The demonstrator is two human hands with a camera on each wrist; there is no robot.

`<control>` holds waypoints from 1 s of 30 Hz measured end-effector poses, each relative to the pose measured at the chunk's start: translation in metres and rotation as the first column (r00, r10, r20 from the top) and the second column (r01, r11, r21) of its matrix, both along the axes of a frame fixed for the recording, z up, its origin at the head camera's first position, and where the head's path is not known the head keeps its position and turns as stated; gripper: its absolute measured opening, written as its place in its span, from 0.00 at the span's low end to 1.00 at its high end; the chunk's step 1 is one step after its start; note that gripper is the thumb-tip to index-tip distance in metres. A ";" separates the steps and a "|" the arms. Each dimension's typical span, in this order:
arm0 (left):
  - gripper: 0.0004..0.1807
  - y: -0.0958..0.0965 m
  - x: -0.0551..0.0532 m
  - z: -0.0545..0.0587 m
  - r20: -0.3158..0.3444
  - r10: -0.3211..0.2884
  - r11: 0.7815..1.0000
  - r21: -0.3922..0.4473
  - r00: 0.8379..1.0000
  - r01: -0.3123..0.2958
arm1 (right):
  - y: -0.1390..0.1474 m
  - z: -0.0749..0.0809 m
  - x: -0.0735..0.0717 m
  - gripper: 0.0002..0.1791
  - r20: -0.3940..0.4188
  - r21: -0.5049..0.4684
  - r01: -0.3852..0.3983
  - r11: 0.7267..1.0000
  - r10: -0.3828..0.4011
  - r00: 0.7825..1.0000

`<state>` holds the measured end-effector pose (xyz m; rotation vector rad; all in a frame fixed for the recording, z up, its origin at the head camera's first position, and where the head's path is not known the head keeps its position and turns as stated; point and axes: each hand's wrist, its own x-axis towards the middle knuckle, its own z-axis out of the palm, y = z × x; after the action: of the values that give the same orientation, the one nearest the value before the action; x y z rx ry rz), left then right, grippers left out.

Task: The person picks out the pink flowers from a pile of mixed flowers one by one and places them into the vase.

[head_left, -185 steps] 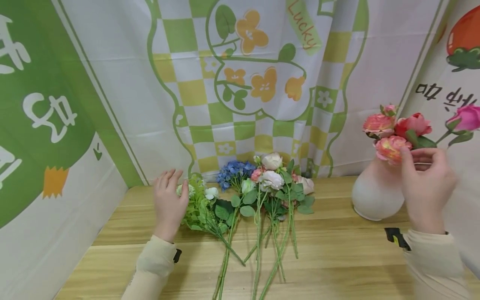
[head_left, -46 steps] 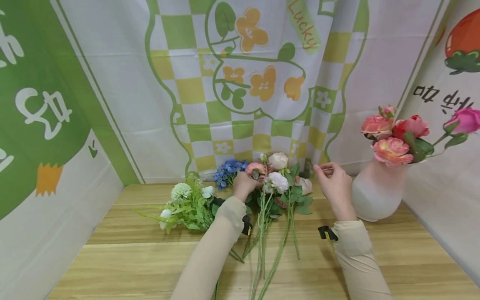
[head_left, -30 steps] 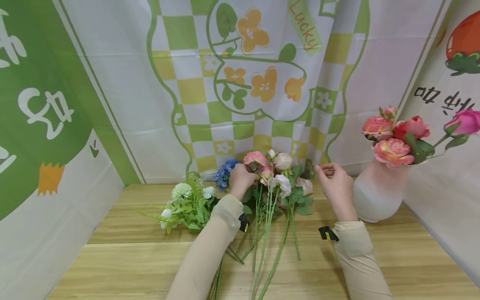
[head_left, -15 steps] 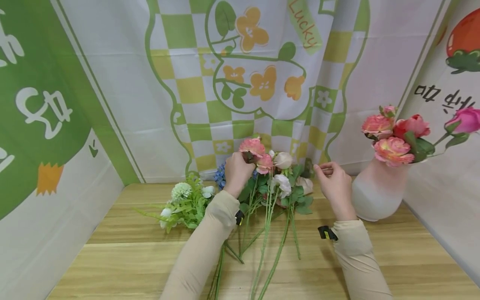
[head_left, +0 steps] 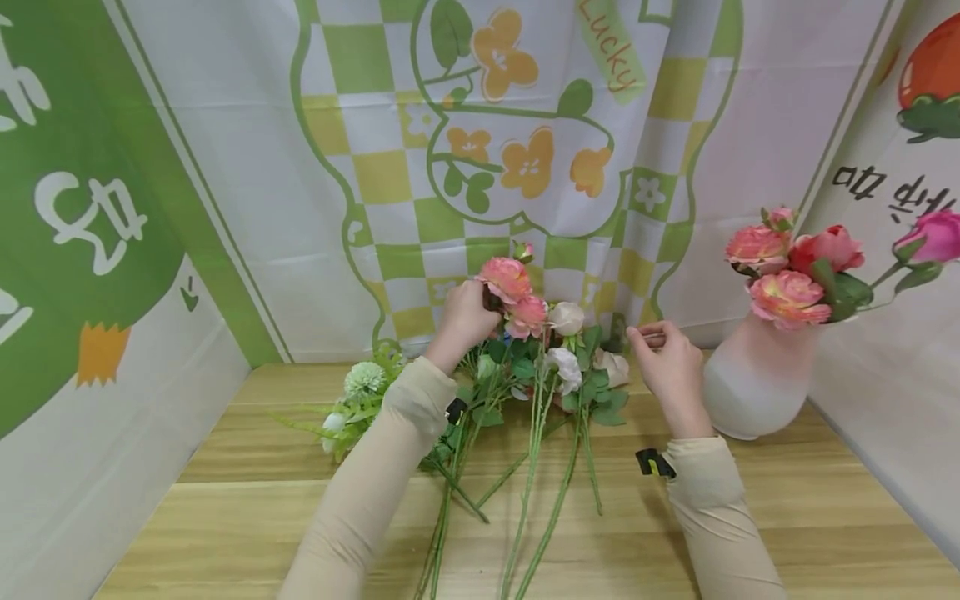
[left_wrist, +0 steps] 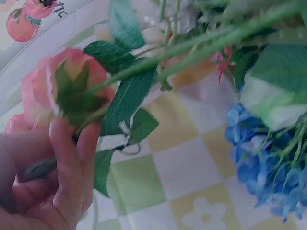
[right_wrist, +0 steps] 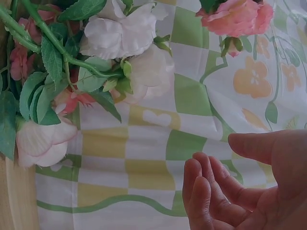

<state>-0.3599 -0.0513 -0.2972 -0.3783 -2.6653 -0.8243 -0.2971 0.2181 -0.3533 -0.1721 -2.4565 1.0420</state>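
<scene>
My left hand (head_left: pixel 461 323) pinches a pink peony spray (head_left: pixel 504 279) just below its blooms, raised above the other flowers. In the left wrist view, the fingers (left_wrist: pixel 69 158) curl at the base of a pink bloom (left_wrist: pixel 79 79), with leafy stems running off to the right. My right hand (head_left: pixel 670 371) hovers between the flower pile and the vase, its fingers loosely bent and nothing between thumb and fingertips. White flowers (head_left: pixel 566 319) lie nearest to it on the pile; the right wrist view shows white blooms (right_wrist: pixel 144 72) to its left.
A pink-and-white vase (head_left: pixel 757 387) at the right holds several pink and red flowers (head_left: pixel 789 300). Green foliage with a pale pompom flower (head_left: pixel 365 379) lies at the left. A blue hydrangea (left_wrist: pixel 259 167) lies under the left hand. Loose stems (head_left: pixel 532 483) point toward the table's front.
My left hand has lifted the pink peony spray out of the pile, moving up and slightly left. My right hand earlier left the vase flowers and has stayed still for the last second.
</scene>
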 end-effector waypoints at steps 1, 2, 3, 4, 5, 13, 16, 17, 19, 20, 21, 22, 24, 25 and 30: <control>0.03 -0.001 0.000 0.002 0.026 -0.017 1.000 -0.023 1.000 0.017 | 0.000 0.000 0.000 0.28 0.002 0.001 -0.002 1.000 0.002 1.000; 0.05 -0.003 0.001 0.004 0.057 -0.034 0.998 -0.046 0.998 0.037 | 0.000 0.000 0.000 0.28 0.002 0.001 -0.003 1.000 0.003 1.000; 0.05 -0.004 0.001 0.005 0.097 -0.057 0.996 -0.066 0.994 0.063 | 0.000 0.000 0.000 0.28 0.002 0.000 -0.005 1.000 0.005 1.000; 0.06 -0.005 0.001 0.007 0.134 -0.084 0.991 -0.089 0.987 0.097 | 0.000 0.000 0.000 0.28 0.002 -0.001 -0.005 1.000 0.005 1.000; 0.06 -0.006 0.001 0.008 0.184 -0.110 0.986 -0.100 0.977 0.130 | 0.000 0.000 -0.001 0.28 0.003 -0.002 -0.005 1.000 0.005 1.000; 0.17 -0.018 -0.009 0.002 0.475 -0.309 0.950 0.184 0.824 0.251 | 0.001 0.000 -0.001 0.29 0.006 -0.012 0.002 1.000 -0.002 1.000; 0.19 -0.026 -0.013 -0.006 0.522 -0.347 0.934 0.266 0.779 0.238 | 0.001 0.000 -0.001 0.29 0.005 -0.008 0.004 1.000 -0.004 1.000; 0.20 -0.029 -0.014 -0.009 0.538 -0.363 0.927 0.290 0.760 0.238 | 0.001 -0.001 -0.001 0.29 0.005 -0.007 0.004 1.000 -0.004 1.000; 0.22 -0.034 -0.017 -0.014 0.568 -0.395 0.913 0.330 0.722 0.240 | 0.001 -0.001 -0.001 0.29 0.005 -0.006 0.004 1.000 -0.004 1.000; 0.22 -0.036 -0.018 -0.017 0.572 -0.411 0.907 0.340 0.710 0.250 | 0.001 0.000 -0.001 0.29 0.004 -0.005 0.005 1.000 -0.005 1.000; 0.23 -0.038 -0.019 -0.019 0.571 -0.425 0.900 0.349 0.703 0.260 | 0.001 0.000 -0.001 0.29 0.004 -0.005 0.006 1.000 -0.006 1.000; 0.23 -0.040 -0.019 -0.021 0.567 -0.433 0.895 0.358 0.700 0.264 | 0.001 0.000 -0.001 0.29 0.004 -0.005 0.007 1.000 -0.007 1.000; 0.23 -0.042 -0.021 -0.025 0.545 -0.444 0.887 0.377 0.712 0.265 | 0.001 0.000 -0.002 0.29 0.003 -0.003 0.008 1.000 -0.008 1.000; 0.23 -0.043 -0.021 -0.026 0.528 -0.449 0.883 0.387 0.720 0.267 | 0.001 0.000 -0.002 0.29 0.004 -0.002 0.009 1.000 -0.009 1.000; 0.19 -0.038 -0.021 -0.025 0.433 -0.435 0.877 0.402 0.790 0.263 | 0.002 -0.001 -0.002 0.29 0.005 -0.002 0.011 1.000 -0.011 1.000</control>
<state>-0.3813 -0.0888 -0.3224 -0.6708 -2.8857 -1.6671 -0.2989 0.2202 -0.3540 -0.1893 -2.4563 1.0401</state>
